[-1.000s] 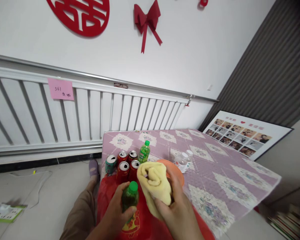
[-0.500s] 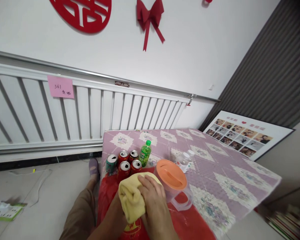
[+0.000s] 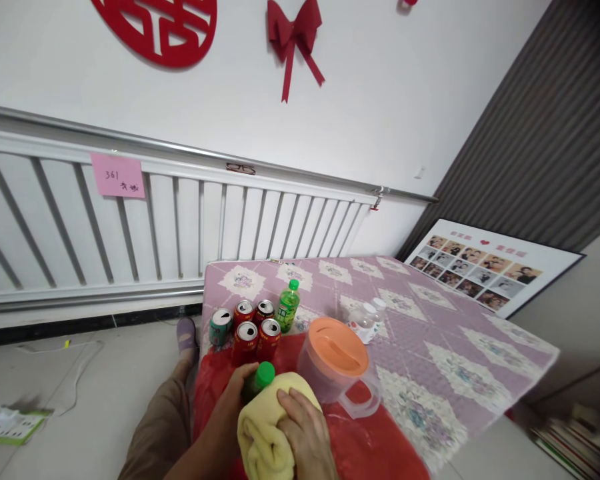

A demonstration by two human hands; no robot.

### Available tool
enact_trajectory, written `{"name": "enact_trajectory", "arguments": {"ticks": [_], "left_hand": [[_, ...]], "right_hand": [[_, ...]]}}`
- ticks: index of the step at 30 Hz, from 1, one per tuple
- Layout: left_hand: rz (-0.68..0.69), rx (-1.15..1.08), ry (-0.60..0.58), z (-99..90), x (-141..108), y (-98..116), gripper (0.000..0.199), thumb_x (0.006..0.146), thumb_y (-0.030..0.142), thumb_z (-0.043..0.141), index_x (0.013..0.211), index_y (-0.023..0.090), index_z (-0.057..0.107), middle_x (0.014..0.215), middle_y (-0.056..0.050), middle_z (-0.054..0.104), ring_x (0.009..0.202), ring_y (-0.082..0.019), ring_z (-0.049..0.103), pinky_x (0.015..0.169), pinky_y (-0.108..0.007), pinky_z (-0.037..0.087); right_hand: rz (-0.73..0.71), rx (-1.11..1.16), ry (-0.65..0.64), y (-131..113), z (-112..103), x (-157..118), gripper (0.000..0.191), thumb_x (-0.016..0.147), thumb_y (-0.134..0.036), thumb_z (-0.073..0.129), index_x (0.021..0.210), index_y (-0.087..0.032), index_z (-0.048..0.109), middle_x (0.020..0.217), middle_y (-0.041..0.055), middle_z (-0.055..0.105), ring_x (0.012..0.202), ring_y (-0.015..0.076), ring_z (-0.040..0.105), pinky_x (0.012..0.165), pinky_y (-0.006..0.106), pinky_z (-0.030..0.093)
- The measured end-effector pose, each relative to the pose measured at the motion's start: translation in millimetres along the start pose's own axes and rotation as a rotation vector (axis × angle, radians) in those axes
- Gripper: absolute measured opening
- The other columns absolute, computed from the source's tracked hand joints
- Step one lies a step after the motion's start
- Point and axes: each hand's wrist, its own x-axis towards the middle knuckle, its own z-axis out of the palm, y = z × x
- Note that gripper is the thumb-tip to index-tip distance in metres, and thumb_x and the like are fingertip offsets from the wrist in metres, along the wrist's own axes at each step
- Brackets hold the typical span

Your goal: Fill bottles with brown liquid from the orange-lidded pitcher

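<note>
My left hand (image 3: 226, 413) is wrapped round a green-capped bottle (image 3: 265, 375), which leans over the red cloth near my lap. Most of that bottle is hidden behind a folded yellow towel (image 3: 267, 443). My right hand (image 3: 304, 427) grips the towel from the right, fingers curved over it, pressing it against the bottle. Just beyond my hands stand opened red cans (image 3: 245, 340), a green can (image 3: 221, 327) and another green bottle (image 3: 288, 307). Right of the towel is a clear plastic pitcher (image 3: 320, 380) with an orange lid (image 3: 339, 347).
Clear bottles with white caps (image 3: 365, 323) stand behind the pitcher. A red plastic sheet (image 3: 375, 443) covers the near part of the purple floral tabletop (image 3: 400, 360). A white radiator (image 3: 180, 227) runs along the wall. A photo board (image 3: 485, 267) leans at the right.
The towel and my right hand have moved down toward me. The bottle's green cap, hidden before, now shows above the towel, with my left hand beside it.
</note>
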Motion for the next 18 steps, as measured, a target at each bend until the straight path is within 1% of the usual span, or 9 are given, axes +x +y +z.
{"name": "enact_trajectory", "arguments": {"ticks": [2, 3, 6, 9, 11, 13, 15, 16, 18], "left_hand": [[0.008, 0.047, -0.036, -3.0, 1.9, 5.5, 0.051, 0.073, 0.02, 0.066, 0.121, 0.024, 0.052, 0.125, -0.008, 0.061, 0.112, -0.027, 0.059, 0.1, -0.04, 0.048], [0.01, 0.064, -0.064, -4.6, 2.9, 6.8, 0.055, 0.071, 0.02, 0.069, 0.122, 0.023, 0.051, 0.127, -0.009, 0.06, 0.114, -0.027, 0.059, 0.101, -0.04, 0.048], [0.011, 0.078, -0.16, -11.2, 5.9, 5.3, 0.068, 0.069, 0.022, 0.075, 0.13, 0.022, 0.045, 0.135, -0.012, 0.054, 0.122, -0.029, 0.054, 0.103, -0.041, 0.046], [-0.005, 0.095, -0.226, -19.7, 7.5, 2.1, 0.083, 0.07, 0.024, 0.075, 0.141, 0.023, 0.032, 0.144, -0.013, 0.044, 0.131, -0.029, 0.046, 0.108, -0.042, 0.041], [-0.027, 0.117, -0.272, -24.5, 8.1, 1.8, 0.093, 0.069, 0.022, 0.075, 0.146, 0.023, 0.023, 0.148, -0.014, 0.04, 0.135, -0.03, 0.041, 0.112, -0.043, 0.036], [-0.043, 0.133, -0.332, -26.8, 9.3, 2.4, 0.097, 0.068, 0.019, 0.074, 0.147, 0.024, 0.019, 0.149, -0.013, 0.039, 0.137, -0.03, 0.039, 0.113, -0.044, 0.033], [-0.037, 0.123, -0.389, -26.4, 11.1, 2.8, 0.096, 0.067, 0.018, 0.074, 0.147, 0.026, 0.021, 0.147, -0.012, 0.044, 0.134, -0.029, 0.042, 0.113, -0.043, 0.034], [-0.031, 0.093, -0.404, -25.4, 12.1, 2.7, 0.094, 0.067, 0.018, 0.074, 0.146, 0.026, 0.023, 0.144, -0.011, 0.047, 0.131, -0.029, 0.045, 0.112, -0.042, 0.036], [-0.028, 0.003, -0.4, -22.5, 13.6, 1.6, 0.089, 0.066, 0.02, 0.076, 0.142, 0.027, 0.032, 0.139, -0.008, 0.053, 0.124, -0.028, 0.053, 0.108, -0.039, 0.041]], "right_hand": [[0.025, -0.005, 0.007, 4.8, 1.9, -7.9, 0.011, 0.081, -0.027, 0.062, 0.093, -0.027, 0.062, 0.115, 0.0034, 0.07, 0.111, 0.0268, 0.061, 0.091, 0.039, 0.051], [0.028, 0.002, 0.002, 8.3, 1.9, -11.6, 0.013, 0.081, -0.028, 0.062, 0.094, -0.028, 0.063, 0.113, 0.003, 0.071, 0.109, 0.0263, 0.063, 0.09, 0.038, 0.052], [0.017, 0.057, 0.037, 20.3, -0.7, -21.8, 0.027, 0.08, -0.033, 0.065, 0.107, -0.03, 0.064, 0.108, 0.0031, 0.073, 0.102, 0.0263, 0.067, 0.082, 0.037, 0.057], [0.099, 0.13, 0.138, 26.7, -3.0, -27.0, 0.043, 0.079, -0.036, 0.066, 0.121, -0.03, 0.059, 0.112, 0.007, 0.071, 0.1, 0.0277, 0.068, 0.077, 0.037, 0.06], [0.161, 0.192, 0.177, 25.3, -2.4, -24.7, 0.053, 0.079, -0.034, 0.066, 0.13, -0.028, 0.052, 0.119, 0.0098, 0.067, 0.104, 0.0285, 0.066, 0.08, 0.039, 0.06], [0.186, 0.235, 0.242, 20.4, 0.1, -17.3, 0.058, 0.08, -0.034, 0.063, 0.135, -0.026, 0.046, 0.124, 0.0113, 0.063, 0.109, 0.0297, 0.063, 0.084, 0.044, 0.058], [0.177, 0.21, 0.311, 14.5, 3.8, -7.3, 0.058, 0.081, -0.032, 0.058, 0.137, -0.023, 0.044, 0.126, 0.0121, 0.062, 0.114, 0.031, 0.06, 0.089, 0.048, 0.055], [0.134, 0.177, 0.316, 11.5, 5.8, -2.5, 0.057, 0.082, -0.031, 0.057, 0.136, -0.022, 0.045, 0.125, 0.0121, 0.062, 0.115, 0.0309, 0.06, 0.09, 0.047, 0.054], [0.041, 0.101, 0.28, 5.4, 9.7, 3.9, 0.053, 0.082, -0.028, 0.053, 0.134, -0.02, 0.047, 0.125, 0.0123, 0.063, 0.116, 0.0305, 0.059, 0.09, 0.046, 0.053]]}}
